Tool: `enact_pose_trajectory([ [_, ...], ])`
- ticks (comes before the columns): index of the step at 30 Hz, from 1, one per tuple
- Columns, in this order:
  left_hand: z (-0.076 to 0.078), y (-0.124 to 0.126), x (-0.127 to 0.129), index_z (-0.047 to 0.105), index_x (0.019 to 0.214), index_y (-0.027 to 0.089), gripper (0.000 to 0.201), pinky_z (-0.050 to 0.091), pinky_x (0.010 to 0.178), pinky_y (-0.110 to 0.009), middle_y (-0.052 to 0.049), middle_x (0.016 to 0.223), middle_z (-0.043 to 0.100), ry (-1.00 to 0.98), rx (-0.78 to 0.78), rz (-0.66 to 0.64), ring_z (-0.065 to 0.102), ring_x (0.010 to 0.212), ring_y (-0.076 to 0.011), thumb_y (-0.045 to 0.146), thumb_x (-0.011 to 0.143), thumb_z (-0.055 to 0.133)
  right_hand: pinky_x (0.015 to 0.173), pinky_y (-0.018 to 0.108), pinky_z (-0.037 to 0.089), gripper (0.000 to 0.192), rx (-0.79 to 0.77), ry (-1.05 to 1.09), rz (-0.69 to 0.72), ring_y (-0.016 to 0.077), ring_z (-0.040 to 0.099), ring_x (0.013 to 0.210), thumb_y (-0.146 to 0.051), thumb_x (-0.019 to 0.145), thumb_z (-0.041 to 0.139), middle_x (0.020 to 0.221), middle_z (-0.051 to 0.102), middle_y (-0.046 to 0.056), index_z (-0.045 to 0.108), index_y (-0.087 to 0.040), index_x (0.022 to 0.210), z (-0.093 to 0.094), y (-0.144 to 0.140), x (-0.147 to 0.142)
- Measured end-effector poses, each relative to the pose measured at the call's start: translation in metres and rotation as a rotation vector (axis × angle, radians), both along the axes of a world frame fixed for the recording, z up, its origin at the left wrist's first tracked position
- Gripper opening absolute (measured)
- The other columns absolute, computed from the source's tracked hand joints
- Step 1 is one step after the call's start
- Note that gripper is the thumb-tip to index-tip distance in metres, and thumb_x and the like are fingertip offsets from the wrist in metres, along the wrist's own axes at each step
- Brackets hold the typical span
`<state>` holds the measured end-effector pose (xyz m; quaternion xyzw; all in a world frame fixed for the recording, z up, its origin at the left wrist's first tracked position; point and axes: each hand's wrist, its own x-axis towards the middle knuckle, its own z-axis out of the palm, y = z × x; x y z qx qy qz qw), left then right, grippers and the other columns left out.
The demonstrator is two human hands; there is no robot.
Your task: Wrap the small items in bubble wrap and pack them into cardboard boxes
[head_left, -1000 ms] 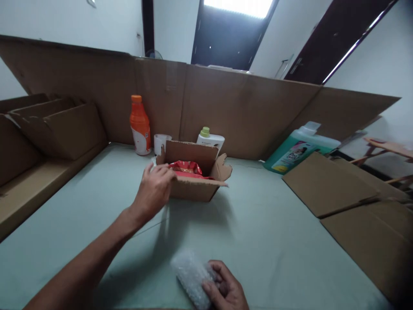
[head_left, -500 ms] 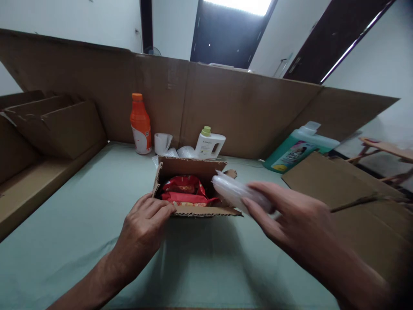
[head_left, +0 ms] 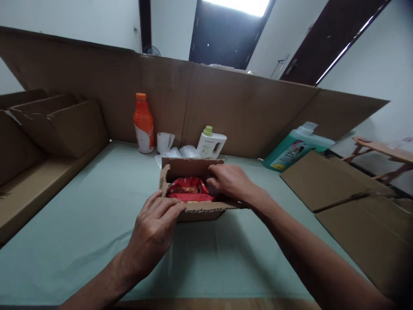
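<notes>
A small cardboard box [head_left: 195,215] stands with its top open on the pale green cloth. Red printed snack packets [head_left: 190,189] lie inside it. My left hand [head_left: 156,219] grips the near left corner, its fingers over the rim. My right hand [head_left: 230,181] reaches down into the right side of the box with fingers curled. A little pale, blurred plastic wrap [head_left: 212,186] shows at those fingertips; most of it is hidden by the hand and the box wall.
Behind the box stand an orange bottle [head_left: 143,125], a white cup [head_left: 165,142], bubble wrap [head_left: 189,151] and a white jug [head_left: 211,144]. A teal detergent bottle [head_left: 295,148] leans at right near folded cardboard [head_left: 335,181]. Larger cardboard boxes [head_left: 74,129] stand left; a cardboard wall [head_left: 226,112] runs behind.
My right hand has moved left and into the box with the clear plastic wrap, which is now mostly out of sight. My left hand stays on the box's near corner.
</notes>
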<state>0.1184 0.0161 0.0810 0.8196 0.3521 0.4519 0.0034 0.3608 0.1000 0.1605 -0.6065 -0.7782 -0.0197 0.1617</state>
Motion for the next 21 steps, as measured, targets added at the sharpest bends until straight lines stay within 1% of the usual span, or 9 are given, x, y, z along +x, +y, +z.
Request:
enact_pose_trajectory([
  [2, -0.006, -0.005, -0.005, 0.052, 0.135, 0.027, 0.051, 0.044, 0.110, -0.052, -0.010, 0.126, 0.062, -0.145, 0.037, 0.067, 0.058, 0.120, -0.0246, 0.005, 0.089, 0.056, 0.067, 0.032, 0.049, 0.021, 0.127, 0.004, -0.065, 0.0228, 0.071, 0.075, -0.033, 0.085, 0.064, 0.090, 0.078, 0.008, 0.074, -0.021, 0.098, 0.011, -0.030, 0.029],
  [4, -0.018, -0.010, -0.010, 0.044, 0.144, 0.030, 0.062, 0.042, 0.112, -0.052, -0.011, 0.136, 0.055, -0.290, -0.009, 0.153, 0.051, 0.130, -0.0269, 0.008, 0.088, 0.059, 0.065, 0.033, 0.049, 0.028, 0.262, 0.147, -0.181, 0.0208, 0.069, 0.070, -0.045, 0.090, 0.057, 0.088, 0.077, 0.007, 0.073, -0.023, 0.098, 0.009, -0.060, 0.061],
  [6, -0.035, -0.011, -0.010, 0.039, 0.149, 0.030, 0.067, 0.039, 0.114, -0.052, -0.012, 0.144, 0.049, -0.403, -0.202, 0.186, 0.047, 0.136, -0.0284, 0.014, 0.088, 0.061, 0.062, 0.034, 0.050, 0.038, 0.234, 0.281, -0.258, 0.0215, 0.069, 0.066, -0.059, 0.086, 0.058, 0.083, 0.077, 0.007, 0.073, -0.025, 0.091, -0.012, -0.079, 0.085],
  [8, -0.053, -0.007, -0.004, 0.038, 0.150, 0.027, 0.072, 0.032, 0.119, -0.053, -0.013, 0.154, 0.041, -0.523, -0.463, 0.146, 0.038, 0.143, -0.0315, 0.020, 0.085, 0.066, 0.056, 0.034, 0.051, 0.046, 0.066, 0.414, -0.220, 0.0233, 0.069, 0.064, -0.066, 0.076, 0.065, 0.084, 0.077, 0.008, 0.072, -0.025, 0.094, -0.048, -0.082, 0.094],
  [11, -0.072, 0.011, 0.011, 0.041, 0.150, 0.020, 0.079, 0.020, 0.124, -0.049, -0.014, 0.160, 0.034, -0.703, -0.723, 0.039, 0.028, 0.150, -0.0342, 0.025, 0.077, 0.073, 0.058, 0.037, 0.056, 0.055, -0.158, 0.611, -0.172, 0.0267, 0.071, 0.069, -0.068, 0.065, 0.071, 0.091, 0.077, 0.010, 0.066, -0.022, 0.095, -0.103, -0.066, 0.075],
  [13, -0.077, 0.022, 0.019, 0.040, 0.150, 0.016, 0.081, 0.017, 0.125, -0.045, -0.015, 0.161, 0.035, -0.770, -0.795, 0.004, 0.027, 0.151, -0.0331, 0.024, 0.077, 0.073, 0.061, 0.038, 0.057, 0.057, -0.224, 0.698, -0.220, 0.0284, 0.071, 0.072, -0.069, 0.063, 0.071, 0.089, 0.076, 0.010, 0.062, -0.022, 0.093, -0.124, -0.056, 0.056],
  [15, -0.076, 0.022, 0.022, 0.040, 0.150, 0.016, 0.078, 0.016, 0.126, -0.043, -0.014, 0.161, 0.035, -0.817, -0.815, -0.003, 0.027, 0.151, -0.0312, 0.023, 0.078, 0.071, 0.061, 0.038, 0.056, 0.058, -0.225, 0.748, -0.274, 0.0287, 0.071, 0.071, -0.069, 0.062, 0.071, 0.086, 0.076, 0.009, 0.059, -0.022, 0.093, -0.131, -0.054, 0.040],
  [17, -0.073, 0.008, 0.017, 0.045, 0.147, 0.018, 0.072, 0.017, 0.125, -0.041, -0.012, 0.159, 0.039, -0.870, -0.811, 0.009, 0.029, 0.150, -0.0301, 0.025, 0.080, 0.071, 0.061, 0.037, 0.056, 0.060, -0.209, 0.791, -0.270, 0.0281, 0.071, 0.073, -0.067, 0.064, 0.070, 0.089, 0.075, 0.010, 0.058, -0.021, 0.099, -0.129, -0.060, 0.028],
  [21, -0.068, -0.039, -0.018, 0.057, 0.133, 0.022, 0.058, 0.034, 0.116, -0.043, -0.011, 0.137, 0.061, -1.006, -0.822, 0.125, 0.047, 0.137, -0.0319, 0.031, 0.079, 0.076, 0.065, 0.037, 0.056, 0.050, -0.196, 0.801, -0.079, 0.0263, 0.070, 0.078, -0.059, 0.074, 0.067, 0.093, 0.074, 0.009, 0.060, -0.020, 0.105, -0.117, -0.074, -0.009],
])
